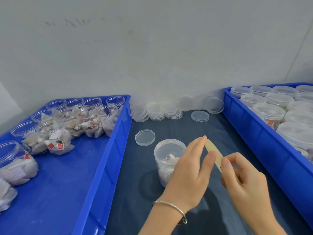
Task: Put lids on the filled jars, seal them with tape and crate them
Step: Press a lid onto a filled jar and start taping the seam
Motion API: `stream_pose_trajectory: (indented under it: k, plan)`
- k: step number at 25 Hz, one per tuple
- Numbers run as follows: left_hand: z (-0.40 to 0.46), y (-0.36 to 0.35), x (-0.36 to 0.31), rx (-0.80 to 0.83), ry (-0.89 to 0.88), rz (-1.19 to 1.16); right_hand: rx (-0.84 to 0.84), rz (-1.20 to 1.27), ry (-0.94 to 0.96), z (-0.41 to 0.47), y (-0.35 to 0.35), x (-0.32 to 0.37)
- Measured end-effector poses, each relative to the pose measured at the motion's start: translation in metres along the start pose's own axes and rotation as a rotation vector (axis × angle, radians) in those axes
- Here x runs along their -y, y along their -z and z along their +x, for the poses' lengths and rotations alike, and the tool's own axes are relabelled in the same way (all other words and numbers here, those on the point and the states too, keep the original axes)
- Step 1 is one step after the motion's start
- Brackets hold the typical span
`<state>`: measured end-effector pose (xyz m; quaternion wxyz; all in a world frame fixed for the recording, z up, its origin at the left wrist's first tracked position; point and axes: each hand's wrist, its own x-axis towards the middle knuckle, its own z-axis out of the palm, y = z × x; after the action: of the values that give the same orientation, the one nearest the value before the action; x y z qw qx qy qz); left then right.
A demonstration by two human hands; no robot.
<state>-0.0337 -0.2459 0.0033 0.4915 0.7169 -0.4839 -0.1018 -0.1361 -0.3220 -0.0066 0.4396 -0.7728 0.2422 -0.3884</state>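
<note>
Two bare hands worked nearest the camera, at five o'clock in the head view: the left hand, a bracelet on its wrist, pinched the upper part of a pale strip of tape between thumb and fingertips, while the right hand pinched the strip's lower end, holding it taut and tilted above the dark table. Just beside the left hand, at its ten o'clock, a filled jar stood upright with its lid on, apparently awaiting its seal. One loose lid lay at the jar's eleven o'clock, and stacks of spare lids lined the wall at twelve. Open filled jars sat in the blue crate on the left at nine o'clock; lidded jars filled the blue crate on the right at two. The tape looked thin, limp and sticky, likely to curl onto itself unless kept stretched by its ends. The jar appeared light, clear plastic, smooth-walled and easily tipped, best steadied around its body below the lid.
</note>
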Motion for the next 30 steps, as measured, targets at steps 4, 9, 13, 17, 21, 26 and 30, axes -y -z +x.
stream_pose_trajectory:
  k: [4, 9, 13, 17, 21, 26, 30]
  plan:
    - [-0.006, 0.002, 0.001, -0.058, -0.058, 0.045, -0.011, -0.054, 0.052, -0.004, -0.002, 0.004]
    - [-0.010, 0.001, 0.003, -0.165, -0.146, 0.061, -0.026, -0.190, 0.114, -0.004, -0.007, -0.004]
    - [-0.012, -0.002, 0.007, -0.264, -0.213, 0.071, -0.051, -0.273, 0.132, -0.004, -0.007, -0.006]
    - [-0.014, -0.007, 0.012, -0.411, -0.289, 0.085, -0.058, -0.329, 0.147, -0.005, -0.008, -0.005]
    - [-0.013, -0.004, 0.013, -0.487, -0.279, 0.037, -0.029, -0.341, 0.158, -0.006, -0.008, 0.000]
    - [-0.014, 0.003, 0.011, -0.448, -0.262, 0.046, -0.050, -0.345, 0.164, -0.008, -0.010, -0.002]
    - [-0.016, 0.006, 0.013, -0.349, -0.142, -0.135, -0.051, -0.360, 0.166, -0.008, -0.009, -0.002]
